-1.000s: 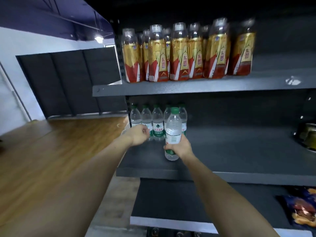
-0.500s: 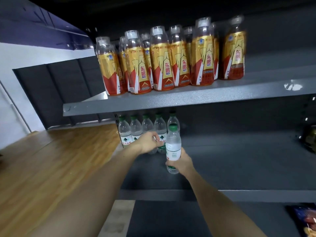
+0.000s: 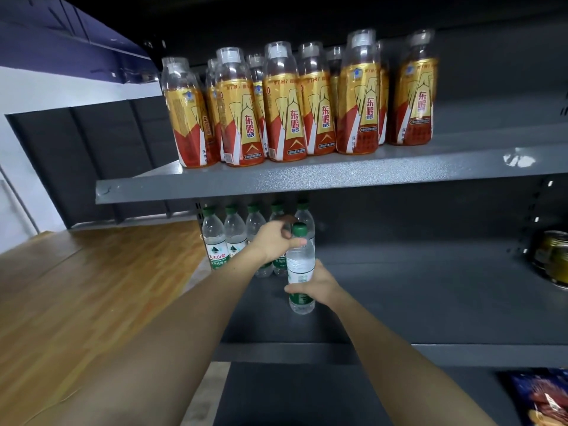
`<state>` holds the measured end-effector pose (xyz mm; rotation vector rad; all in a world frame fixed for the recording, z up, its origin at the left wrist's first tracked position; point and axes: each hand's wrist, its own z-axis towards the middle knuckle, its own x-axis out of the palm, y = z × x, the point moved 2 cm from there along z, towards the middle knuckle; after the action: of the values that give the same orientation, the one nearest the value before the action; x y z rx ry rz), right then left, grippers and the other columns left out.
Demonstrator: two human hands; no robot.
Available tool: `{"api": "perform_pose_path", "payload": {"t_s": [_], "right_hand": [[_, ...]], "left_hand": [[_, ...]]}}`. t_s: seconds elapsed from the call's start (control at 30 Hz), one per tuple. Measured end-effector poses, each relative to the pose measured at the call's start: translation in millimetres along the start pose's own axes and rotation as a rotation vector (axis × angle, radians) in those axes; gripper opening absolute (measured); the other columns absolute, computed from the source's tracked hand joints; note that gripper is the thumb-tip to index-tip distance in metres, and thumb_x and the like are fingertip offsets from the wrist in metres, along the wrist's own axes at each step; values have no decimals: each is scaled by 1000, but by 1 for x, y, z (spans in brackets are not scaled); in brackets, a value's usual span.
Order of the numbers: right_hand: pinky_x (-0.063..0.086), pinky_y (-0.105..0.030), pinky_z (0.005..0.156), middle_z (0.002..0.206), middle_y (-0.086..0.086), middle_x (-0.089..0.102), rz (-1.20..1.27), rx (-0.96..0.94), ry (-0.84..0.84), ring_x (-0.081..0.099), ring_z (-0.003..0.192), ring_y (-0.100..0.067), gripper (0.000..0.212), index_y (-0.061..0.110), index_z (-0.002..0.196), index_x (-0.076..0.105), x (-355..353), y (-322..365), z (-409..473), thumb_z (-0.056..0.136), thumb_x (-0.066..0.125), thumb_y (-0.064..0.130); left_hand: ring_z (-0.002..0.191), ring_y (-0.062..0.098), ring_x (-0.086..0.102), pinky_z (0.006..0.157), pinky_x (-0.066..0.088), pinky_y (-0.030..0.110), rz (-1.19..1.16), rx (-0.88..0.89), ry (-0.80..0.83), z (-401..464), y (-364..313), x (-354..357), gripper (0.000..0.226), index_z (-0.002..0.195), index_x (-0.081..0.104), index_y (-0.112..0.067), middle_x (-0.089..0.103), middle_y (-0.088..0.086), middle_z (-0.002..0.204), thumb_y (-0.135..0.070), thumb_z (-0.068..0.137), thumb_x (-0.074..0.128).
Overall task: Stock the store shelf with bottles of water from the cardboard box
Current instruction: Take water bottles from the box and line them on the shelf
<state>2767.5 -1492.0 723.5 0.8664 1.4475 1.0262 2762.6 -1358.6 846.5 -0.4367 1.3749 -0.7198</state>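
A row of clear water bottles with green caps and green labels (image 3: 215,241) stands at the left back of the grey middle shelf (image 3: 430,287). My left hand (image 3: 275,242) reaches into that row and curls around the upper part of one of its bottles; its thumb touches the neck of the bottle in front. My right hand (image 3: 319,287) grips the lower half of that front water bottle (image 3: 300,262), upright at the right end of the row, its base at the shelf surface. The cardboard box is out of view.
The upper shelf (image 3: 307,179) overhangs my hands and carries several gold-and-red drink bottles (image 3: 292,112). Dark cans (image 3: 553,256) sit at the middle shelf's far right. A snack packet (image 3: 541,398) lies on the lower shelf. Wooden floor (image 3: 76,287) spreads to the left.
My view has moved closer and tilted up. My left hand has slid right along the row until it touches the bottle in my right hand, which has moved slightly deeper onto the shelf.
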Motion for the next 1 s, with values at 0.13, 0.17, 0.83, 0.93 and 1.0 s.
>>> {"api": "perform_pose_path", "payload": {"t_s": [0.13, 0.17, 0.83, 0.93, 1.0], "right_hand": [[48, -30, 98, 114, 9, 67, 39, -21, 193, 62, 108, -6, 74, 28, 130, 46, -19, 6, -6, 69, 83, 6], [48, -30, 98, 113, 9, 68, 47, -24, 208, 63, 108, -6, 73, 27, 130, 48, -23, 5, -6, 70, 81, 2], [51, -35, 85, 108, 4, 56, -228, -17, -129, 58, 99, -15, 76, 21, 107, 48, -14, -14, 2, 49, 95, 35], [49, -27, 82, 109, 7, 60, -234, -48, -26, 59, 101, -11, 72, 23, 115, 48, -15, -14, 1, 58, 92, 27], [50, -28, 87, 111, 8, 63, -230, -53, 2, 60, 102, -10, 73, 26, 122, 47, -13, -14, 2, 63, 89, 26]], "left_hand": [[77, 20, 57, 79, 50, 37, 236, 65, -38, 1, -12, -2, 55, 120, 62, -20, 58, 0, 80, -54, 78, 74], [76, 20, 57, 78, 51, 36, 277, 75, -44, 0, -15, -3, 55, 118, 62, -22, 58, -1, 78, -58, 78, 72], [93, 23, 57, 77, 43, 26, 333, 40, 103, 9, -18, -12, 23, 107, 62, -10, 64, 6, 103, -31, 96, 61], [87, 20, 58, 72, 41, 26, 254, 30, 110, 12, -8, -15, 28, 93, 61, -16, 62, 2, 92, -42, 88, 69], [87, 20, 58, 76, 44, 27, 246, 20, 115, 13, -5, -16, 38, 100, 62, -15, 65, 5, 97, -50, 86, 69]]}}
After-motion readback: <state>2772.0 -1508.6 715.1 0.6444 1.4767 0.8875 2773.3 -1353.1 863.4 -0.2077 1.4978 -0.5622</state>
